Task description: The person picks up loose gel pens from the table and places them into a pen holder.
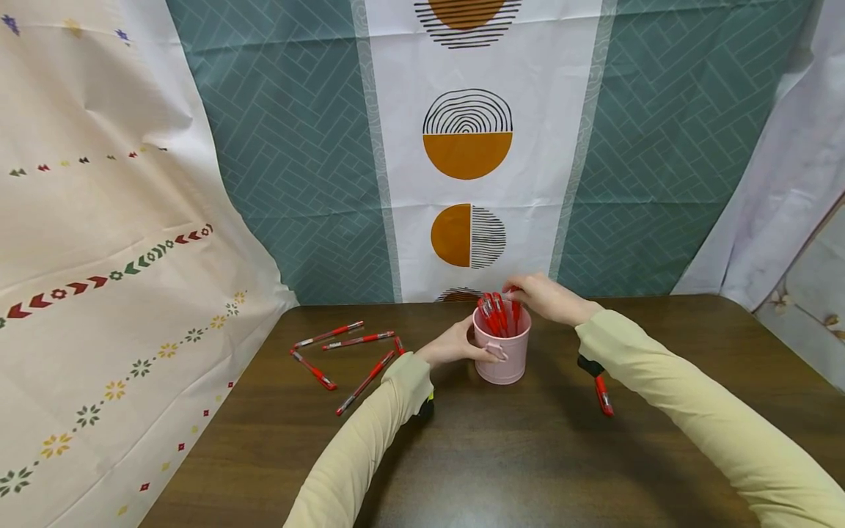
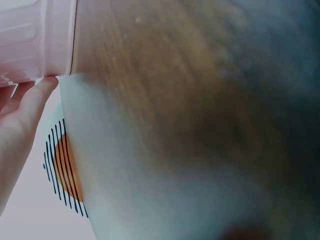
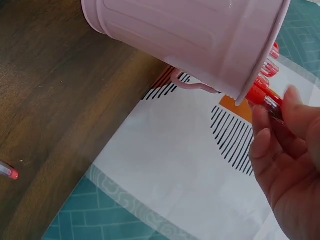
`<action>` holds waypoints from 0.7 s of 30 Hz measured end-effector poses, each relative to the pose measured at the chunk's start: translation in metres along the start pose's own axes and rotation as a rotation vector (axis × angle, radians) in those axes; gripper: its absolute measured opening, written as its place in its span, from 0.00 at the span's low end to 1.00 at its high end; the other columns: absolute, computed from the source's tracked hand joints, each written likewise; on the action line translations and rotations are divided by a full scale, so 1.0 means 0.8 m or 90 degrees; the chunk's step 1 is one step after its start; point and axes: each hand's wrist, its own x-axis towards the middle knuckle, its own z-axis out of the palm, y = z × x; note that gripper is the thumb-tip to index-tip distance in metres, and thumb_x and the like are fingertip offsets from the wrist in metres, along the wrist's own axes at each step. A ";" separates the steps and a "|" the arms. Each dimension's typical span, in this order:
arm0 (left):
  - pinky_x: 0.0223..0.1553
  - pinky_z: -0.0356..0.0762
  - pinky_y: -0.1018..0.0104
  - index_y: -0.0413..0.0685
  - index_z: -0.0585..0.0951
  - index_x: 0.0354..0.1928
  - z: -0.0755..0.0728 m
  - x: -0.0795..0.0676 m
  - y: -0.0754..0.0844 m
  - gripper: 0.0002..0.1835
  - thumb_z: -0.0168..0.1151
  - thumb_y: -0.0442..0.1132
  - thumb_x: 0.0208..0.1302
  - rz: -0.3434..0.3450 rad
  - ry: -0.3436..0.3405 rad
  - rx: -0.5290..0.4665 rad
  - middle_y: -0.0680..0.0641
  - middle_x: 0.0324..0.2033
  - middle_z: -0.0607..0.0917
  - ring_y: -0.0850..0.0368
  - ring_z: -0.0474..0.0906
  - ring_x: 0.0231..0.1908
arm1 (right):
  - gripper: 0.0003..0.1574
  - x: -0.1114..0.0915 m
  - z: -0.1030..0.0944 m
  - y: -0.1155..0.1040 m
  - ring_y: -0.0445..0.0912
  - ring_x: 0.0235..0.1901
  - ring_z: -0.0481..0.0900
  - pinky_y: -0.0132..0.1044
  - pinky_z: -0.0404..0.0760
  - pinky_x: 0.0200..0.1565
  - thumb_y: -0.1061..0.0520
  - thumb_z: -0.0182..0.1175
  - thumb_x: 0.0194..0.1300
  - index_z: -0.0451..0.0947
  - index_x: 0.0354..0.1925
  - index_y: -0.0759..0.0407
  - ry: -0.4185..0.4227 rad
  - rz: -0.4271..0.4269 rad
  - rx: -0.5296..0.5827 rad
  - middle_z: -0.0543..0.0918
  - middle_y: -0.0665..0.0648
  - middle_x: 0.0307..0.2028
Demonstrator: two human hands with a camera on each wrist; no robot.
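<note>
A small pink bucket (image 1: 502,370) with a loop handle stands upright on the table, several red pens (image 1: 491,312) leaning inside it. My left hand (image 1: 455,345) holds the bucket from its left side, thumb across the front near the handle; the left wrist view shows fingers (image 2: 37,97) against the pink wall. Over the right part of the rim, my right hand (image 1: 544,297) pinches a red pen (image 1: 516,314) whose lower end is inside the bucket. In the right wrist view, thumb and fingers close on that pen (image 3: 265,100) right at the rim.
Several red pens, one of them this pen (image 1: 359,340), lie scattered on the brown table (image 1: 502,455) left of the bucket. Another red pen (image 1: 604,396) lies to the right, partly hidden under the right forearm. A patterned curtain (image 1: 310,147) hangs behind the table's back edge.
</note>
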 end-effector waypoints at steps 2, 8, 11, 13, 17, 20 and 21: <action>0.49 0.66 0.64 0.57 0.62 0.62 0.000 0.000 0.001 0.40 0.70 0.41 0.46 0.000 0.002 0.001 0.59 0.51 0.72 0.62 0.67 0.50 | 0.11 0.000 0.000 0.000 0.48 0.28 0.76 0.41 0.77 0.35 0.70 0.57 0.58 0.74 0.42 0.70 0.009 0.004 -0.004 0.80 0.61 0.33; 0.49 0.66 0.64 0.56 0.62 0.62 0.002 -0.001 0.003 0.40 0.70 0.41 0.46 -0.001 0.004 0.005 0.58 0.50 0.73 0.62 0.68 0.49 | 0.13 -0.001 0.004 0.002 0.51 0.33 0.79 0.45 0.77 0.38 0.69 0.57 0.59 0.71 0.44 0.70 0.032 0.010 0.001 0.80 0.63 0.36; 0.49 0.66 0.64 0.55 0.62 0.62 0.002 -0.001 0.003 0.40 0.70 0.41 0.46 -0.004 0.002 0.003 0.58 0.50 0.73 0.61 0.68 0.49 | 0.15 -0.001 0.004 0.003 0.51 0.34 0.79 0.45 0.77 0.38 0.69 0.57 0.59 0.70 0.46 0.71 0.025 0.012 -0.003 0.80 0.63 0.37; 0.49 0.66 0.64 0.56 0.62 0.62 0.002 -0.001 0.004 0.40 0.70 0.41 0.46 -0.004 0.000 -0.002 0.58 0.51 0.72 0.61 0.67 0.49 | 0.16 0.000 0.003 0.003 0.52 0.35 0.78 0.44 0.77 0.39 0.69 0.57 0.59 0.69 0.47 0.71 0.010 0.015 0.003 0.79 0.64 0.39; 0.49 0.66 0.65 0.57 0.61 0.63 0.001 -0.001 0.004 0.40 0.70 0.41 0.46 -0.002 -0.003 -0.014 0.58 0.51 0.72 0.61 0.68 0.49 | 0.18 0.003 0.001 0.002 0.54 0.38 0.77 0.45 0.76 0.41 0.68 0.57 0.60 0.69 0.49 0.71 -0.021 0.026 0.024 0.77 0.66 0.43; 0.49 0.66 0.65 0.56 0.62 0.62 0.001 0.000 0.002 0.40 0.71 0.41 0.46 0.004 -0.005 -0.015 0.57 0.50 0.73 0.61 0.69 0.49 | 0.18 0.007 0.002 0.003 0.54 0.39 0.77 0.45 0.75 0.42 0.68 0.56 0.61 0.69 0.49 0.72 -0.029 0.033 0.029 0.78 0.66 0.42; 0.49 0.66 0.65 0.56 0.62 0.62 0.001 0.000 0.002 0.40 0.70 0.41 0.47 0.005 -0.004 -0.015 0.57 0.50 0.73 0.61 0.69 0.49 | 0.17 0.008 0.004 0.003 0.54 0.39 0.77 0.45 0.75 0.42 0.68 0.56 0.61 0.69 0.49 0.72 -0.031 0.035 0.029 0.78 0.65 0.42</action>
